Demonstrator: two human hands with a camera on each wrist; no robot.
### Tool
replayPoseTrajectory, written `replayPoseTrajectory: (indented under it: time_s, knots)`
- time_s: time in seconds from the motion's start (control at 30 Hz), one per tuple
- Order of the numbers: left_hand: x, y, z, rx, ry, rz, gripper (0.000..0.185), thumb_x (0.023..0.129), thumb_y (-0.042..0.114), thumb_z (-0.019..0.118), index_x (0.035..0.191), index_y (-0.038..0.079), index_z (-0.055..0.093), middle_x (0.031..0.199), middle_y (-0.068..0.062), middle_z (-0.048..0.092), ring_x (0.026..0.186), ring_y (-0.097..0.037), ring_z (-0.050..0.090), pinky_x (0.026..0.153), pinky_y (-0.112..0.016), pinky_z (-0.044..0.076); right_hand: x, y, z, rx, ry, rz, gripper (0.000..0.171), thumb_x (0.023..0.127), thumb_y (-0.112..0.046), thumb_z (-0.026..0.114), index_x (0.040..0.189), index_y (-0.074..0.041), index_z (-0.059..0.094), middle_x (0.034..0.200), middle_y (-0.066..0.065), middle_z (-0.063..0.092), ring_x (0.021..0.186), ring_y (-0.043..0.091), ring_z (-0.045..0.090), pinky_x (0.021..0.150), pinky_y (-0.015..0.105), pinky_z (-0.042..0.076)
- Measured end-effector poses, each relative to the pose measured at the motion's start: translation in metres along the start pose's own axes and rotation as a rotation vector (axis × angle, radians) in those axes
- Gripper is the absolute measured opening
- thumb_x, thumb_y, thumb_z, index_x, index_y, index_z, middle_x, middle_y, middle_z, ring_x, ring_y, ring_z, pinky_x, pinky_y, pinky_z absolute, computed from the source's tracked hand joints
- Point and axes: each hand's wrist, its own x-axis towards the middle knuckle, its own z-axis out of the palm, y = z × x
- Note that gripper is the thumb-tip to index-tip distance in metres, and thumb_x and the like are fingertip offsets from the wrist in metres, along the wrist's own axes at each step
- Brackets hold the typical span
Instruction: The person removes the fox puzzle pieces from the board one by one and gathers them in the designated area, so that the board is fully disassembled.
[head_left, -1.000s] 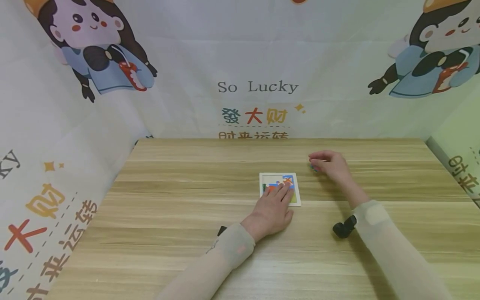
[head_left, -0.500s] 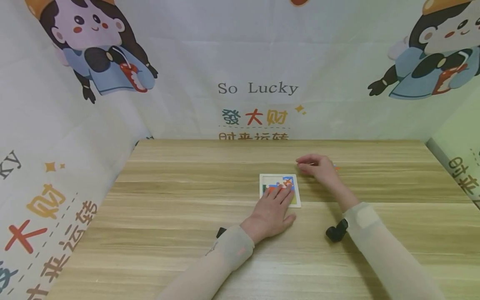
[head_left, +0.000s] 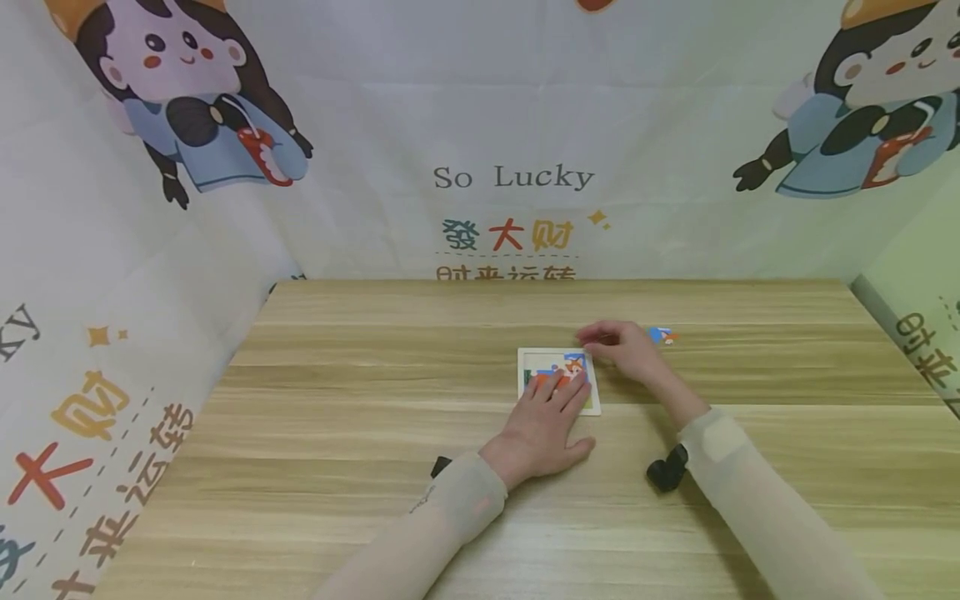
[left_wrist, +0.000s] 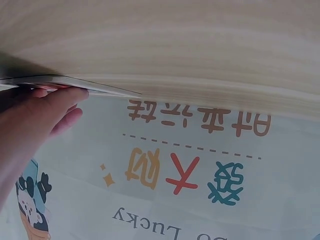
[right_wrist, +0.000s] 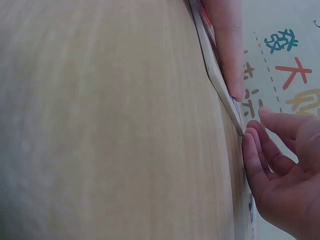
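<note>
A small picture puzzle in a white frame (head_left: 597, 398) lies on the table, with a fox's head showing on its right side and a pale bare area at its upper left. My left hand (head_left: 536, 433) rests across its lower part, fingers stretched out over the pieces. At the frame's top right corner is my right hand (head_left: 621, 350), its fingers bent and brought close together. In the right wrist view the fingertips (right_wrist: 252, 131) are next to the frame's corner; whether a piece is between them is hidden. A loose blue and orange puzzle piece (head_left: 663, 336) lies beyond the right hand.
The wooden table (head_left: 337, 400) reaches back to a printed cloth backdrop (head_left: 375, 150). A black wrist device (head_left: 667, 469) hangs below the right sleeve, and part of another (head_left: 440, 467) shows beside the left sleeve.
My right hand has moved left and nearer, from the right of the puzzle to its top right corner, uncovering the loose blue and orange piece. My left hand stays on the puzzle.
</note>
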Motion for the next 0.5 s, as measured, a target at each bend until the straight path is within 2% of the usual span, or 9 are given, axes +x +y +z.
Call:
replayPoseTrajectory:
  time_s: [0.23, 0.37, 0.5]
  knots:
    - [-0.0011, -0.0001, 0.0007, 0.005, 0.008, 0.01, 0.074, 0.101, 0.057, 0.04, 0.161, 0.019, 0.019, 0.169, 0.006, 0.016, 0.156, -0.025, 0.015, 0.126, -0.047, 0.018, 0.0006, 0.0, 0.0038, -0.056, -0.115, -0.106, 0.029, 0.098, -0.009, 0.06, 0.125, -0.002, 0.067, 0.124, 0.02, 0.066, 0.11, 0.031, 0.062, 0.096, 0.042, 0.049]
    - [-0.0007, 0.0002, 0.0003, -0.004, -0.003, 0.01, 0.075, 0.101, 0.057, 0.04, 0.161, 0.019, 0.018, 0.169, 0.006, 0.013, 0.157, -0.024, 0.013, 0.127, -0.048, 0.017, 0.0013, -0.0014, 0.005, -0.088, -0.134, -0.116, 0.027, 0.097, -0.009, 0.061, 0.122, -0.007, 0.07, 0.121, 0.017, 0.063, 0.103, 0.026, 0.058, 0.089, 0.035, 0.046]
    - [-0.0005, 0.0009, -0.0007, -0.009, -0.012, 0.012, 0.075, 0.101, 0.058, 0.039, 0.161, 0.019, 0.018, 0.169, 0.006, 0.012, 0.157, -0.024, 0.012, 0.126, -0.048, 0.017, 0.0022, -0.0022, 0.0059, -0.095, -0.139, -0.123, 0.023, 0.096, -0.006, 0.062, 0.116, -0.007, 0.074, 0.116, 0.017, 0.061, 0.1, 0.026, 0.054, 0.084, 0.032, 0.041]
